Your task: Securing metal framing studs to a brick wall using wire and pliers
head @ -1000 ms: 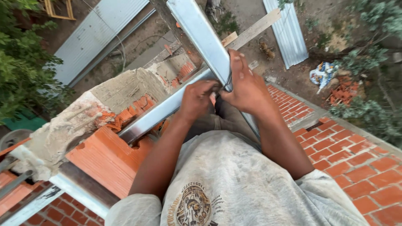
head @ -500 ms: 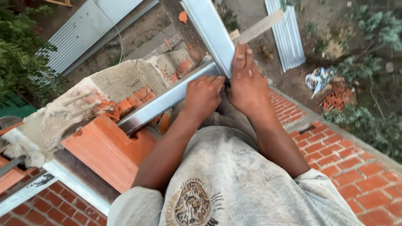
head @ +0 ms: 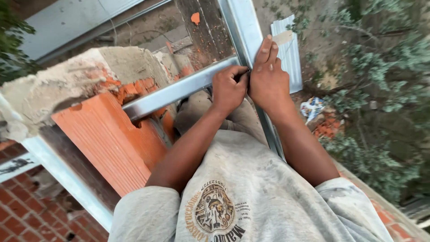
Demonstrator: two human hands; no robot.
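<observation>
Two grey metal profiles meet at a corner in front of me. The horizontal profile [head: 174,89] runs from the brick wall toward the joint. The upright profile [head: 242,22] crosses it and passes down behind my arm. My left hand [head: 227,87] is curled tight at the joint, fingertips pinched on the end of the horizontal profile; whether it holds a small object is hidden. My right hand [head: 268,78] lies flat against the upright profile, fingers stretched along it.
An orange hollow brick [head: 107,134] capped with rough mortar [head: 67,80] stands at the left. A pale metal frame rail [head: 67,179] runs below it. Corrugated sheets [head: 291,54], rubble and bushes [head: 380,103] lie far below. Red brick paving [head: 27,210] shows bottom left.
The view has tilted and shifted right, so the joint sits higher in frame. Both hands stay at the joint; my right fingers have stretched out along the upright profile.
</observation>
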